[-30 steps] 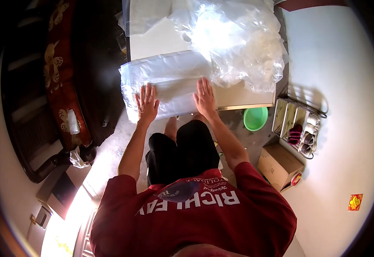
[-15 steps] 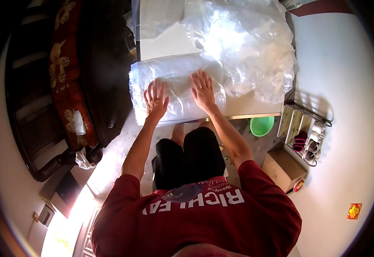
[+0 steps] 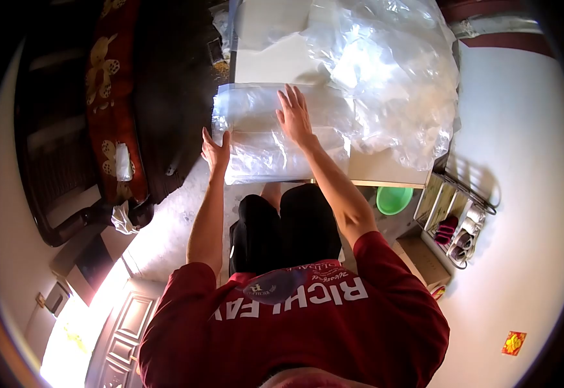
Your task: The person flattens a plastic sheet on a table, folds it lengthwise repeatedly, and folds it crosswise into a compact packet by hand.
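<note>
- One flat clear plastic bundle point(image 3: 272, 158) lies along the near edge of the bench point(image 3: 385, 167), beside a crumpled plastic heap point(image 3: 401, 97).
- Right hand point(image 3: 295, 118): palm down over the bundle, fingers extended.
- Left hand point(image 3: 216, 155): thumb and fingers parted, at its left edge.

Glossy, crinkled, see-through plastic sheeting point(image 3: 259, 154)

left hand point(image 3: 216, 152) loosely curved, right hand point(image 3: 295, 120) farther forward and flatter
</note>
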A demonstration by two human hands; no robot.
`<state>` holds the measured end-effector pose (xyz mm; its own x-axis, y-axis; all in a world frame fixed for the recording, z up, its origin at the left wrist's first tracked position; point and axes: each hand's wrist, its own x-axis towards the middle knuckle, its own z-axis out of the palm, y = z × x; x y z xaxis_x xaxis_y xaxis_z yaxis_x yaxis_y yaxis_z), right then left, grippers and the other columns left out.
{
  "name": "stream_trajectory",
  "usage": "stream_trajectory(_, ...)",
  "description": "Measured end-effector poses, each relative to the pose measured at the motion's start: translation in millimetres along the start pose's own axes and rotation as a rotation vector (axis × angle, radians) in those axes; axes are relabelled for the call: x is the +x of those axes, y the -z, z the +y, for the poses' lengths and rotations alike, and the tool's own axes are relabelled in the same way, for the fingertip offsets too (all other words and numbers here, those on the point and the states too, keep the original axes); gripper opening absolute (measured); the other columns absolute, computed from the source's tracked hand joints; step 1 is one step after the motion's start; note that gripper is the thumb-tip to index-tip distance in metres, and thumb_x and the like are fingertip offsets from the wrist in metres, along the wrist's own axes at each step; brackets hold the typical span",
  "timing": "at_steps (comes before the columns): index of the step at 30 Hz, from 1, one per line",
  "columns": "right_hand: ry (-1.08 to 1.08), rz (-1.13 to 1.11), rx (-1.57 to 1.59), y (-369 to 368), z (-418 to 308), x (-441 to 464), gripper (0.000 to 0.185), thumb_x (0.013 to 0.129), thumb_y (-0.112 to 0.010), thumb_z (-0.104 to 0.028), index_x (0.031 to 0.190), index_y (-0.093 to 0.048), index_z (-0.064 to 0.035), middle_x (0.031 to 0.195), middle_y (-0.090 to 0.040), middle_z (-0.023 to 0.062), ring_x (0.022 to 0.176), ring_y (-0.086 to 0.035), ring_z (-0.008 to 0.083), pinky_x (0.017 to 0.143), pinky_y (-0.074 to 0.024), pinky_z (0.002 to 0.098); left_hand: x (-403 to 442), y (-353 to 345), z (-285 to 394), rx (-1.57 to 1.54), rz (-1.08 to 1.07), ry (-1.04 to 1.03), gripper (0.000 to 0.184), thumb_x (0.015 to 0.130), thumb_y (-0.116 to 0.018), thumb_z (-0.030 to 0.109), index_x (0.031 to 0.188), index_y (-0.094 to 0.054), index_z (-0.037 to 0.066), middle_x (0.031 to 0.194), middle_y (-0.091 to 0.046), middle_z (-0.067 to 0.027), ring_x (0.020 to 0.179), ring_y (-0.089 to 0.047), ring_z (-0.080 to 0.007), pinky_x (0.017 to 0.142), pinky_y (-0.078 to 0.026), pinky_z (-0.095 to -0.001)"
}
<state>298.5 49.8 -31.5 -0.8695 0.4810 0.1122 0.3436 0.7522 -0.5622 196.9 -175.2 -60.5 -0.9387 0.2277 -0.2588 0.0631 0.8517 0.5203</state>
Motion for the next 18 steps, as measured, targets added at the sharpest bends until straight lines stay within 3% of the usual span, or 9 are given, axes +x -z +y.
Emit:
stream_trajectory(1, 0.01, -0.003, 0.004, -4.8, 1.2, 8.4, 0.05, 0.078, -0.058, -0.011, 0.125, -0.04, -0.0027, 0.134, -0.033, 0.0185, 0.125, -0.028, 0.0381, 0.103, -0.025, 0.0476, 6.1, 2.1, -5.9, -0.001, 0.009, 0.006, 0.076, 0.078, -0.06, 0.045, 0.134, -0.029, 0.004, 0.13, -0.043, -0.0173, 0.12, -0.04, -0.0323, 0.1, -0.026, -0.0504)
stream_trajectory(3, 0.026, -0.065, -0.023, -12.5, 1.1, 23.3, 0.055, 0.076, -0.061, -0.014, 0.126, -0.039, -0.0032, 0.131, -0.035, 0.018, 0.124, -0.03, 0.0366, 0.103, -0.0245, 0.0456, 18.3, 5.8, -16.1, -0.209, -0.133, -0.04, 0.067, 0.079, -0.062, 0.039, 0.128, -0.037, 0.0, 0.112, -0.056, -0.0218, 0.099, -0.058, -0.0316, 0.085, -0.044, -0.035)
stream_trajectory(4, 0.036, -0.065, -0.02, -15.7, 0.0, 27.7, 0.055, 0.076, -0.061, -0.014, 0.126, -0.039, -0.0032, 0.131, -0.035, 0.018, 0.124, -0.03, 0.0366, 0.103, -0.0245, 0.0456, 23.4, 4.4, -19.4, -0.197, -0.115, -0.112, 0.067, 0.075, -0.067, 0.035, 0.125, -0.041, 0.001, 0.101, -0.061, -0.0191, 0.092, -0.06, -0.0305, 0.079, -0.047, -0.0342)
stream_trajectory(7, -0.091, -0.097, 0.025, -22.7, -7.2, 40.7, 0.06, 0.075, -0.064, -0.018, 0.127, -0.038, -0.006, 0.123, -0.041, 0.0163, 0.119, -0.034, 0.0343, 0.1, -0.0259, 0.046, 30.4, 9.9, -20.6, -0.261, -0.196, 0.003, 0.065, 0.075, -0.067, 0.035, 0.125, -0.042, 0.001, 0.103, -0.059, -0.0203, 0.093, -0.059, -0.0303, 0.08, -0.047, -0.0371)
stream_trajectory(9, -0.142, -0.162, -0.086, -24.1, -11.3, 45.3, 0.06, 0.073, -0.068, -0.02, 0.125, -0.041, -0.0074, 0.112, -0.047, 0.0139, 0.108, -0.04, 0.0322, 0.091, -0.0304, 0.0468, 35.5, 3.0, -29.1, -0.306, -0.128, 0.005, 0.059, 0.075, -0.068, 0.034, 0.119, -0.048, -0.001, 0.094, -0.062, -0.0169, 0.084, -0.061, -0.0251, 0.075, -0.048, -0.0342)
stream_trajectory(10, -0.102, -0.085, -0.106, -30.0, -10.2, 46.6, 0.051, 0.071, -0.07, -0.021, 0.115, -0.047, -0.0096, 0.103, -0.049, 0.0121, 0.098, -0.043, 0.0311, 0.083, -0.0311, 0.0477, 36.0, 6.4, -22.8, -0.421, -0.199, 0.089, 0.056, 0.075, -0.068, 0.034, 0.116, -0.05, -0.001, 0.088, -0.063, -0.0139, 0.079, -0.061, -0.0216, 0.071, -0.047, -0.0318)
stream_trajectory(12, -0.108, -0.133, -0.069, -33.2, -6.1, 47.9, 0.045, 0.069, -0.071, -0.021, 0.107, -0.049, -0.0102, 0.102, -0.049, 0.0121, 0.098, -0.043, 0.0312, 0.082, -0.0314, 0.0471, 36.4, 7.5, -12.0, -0.595, -0.246, 0.187, 0.046, 0.077, -0.068, 0.033, 0.104, -0.058, -0.002, 0.071, -0.061, -0.0051, 0.067, -0.057, -0.0117, 0.061, -0.045, -0.0252)
stream_trajectory(14, -0.105, -0.168, -0.027, -31.9, -5.6, 46.6, 0.033, 0.066, -0.074, -0.022, 0.087, -0.052, -0.01, 0.096, -0.05, 0.0106, 0.097, -0.043, 0.0303, 0.077, -0.0321, 0.0452, 38.2, 10.5, -7.1, -0.624, -0.311, 0.218, 0.035, 0.077, -0.068, 0.032, 0.088, -0.061, -0.001, 0.068, -0.057, -0.0022, 0.063, -0.054, -0.0095, 0.059, -0.044, -0.0248)
stream_trajectory(18, -0.034, -0.188, 0.035, -25.3, -0.8, 44.7, 0.022, 0.072, -0.069, -0.022, 0.082, -0.055, -0.0086, 0.088, -0.055, 0.009, 0.095, -0.047, 0.0277, 0.081, -0.0302, 0.0439, 41.2, 6.8, -5.5, -0.711, -0.306, 0.199, 0.025, 0.078, -0.068, 0.025, 0.073, -0.06, 0.002, 0.066, -0.054, 0.0005, 0.062, -0.052, -0.0082, 0.057, -0.043, -0.0242)
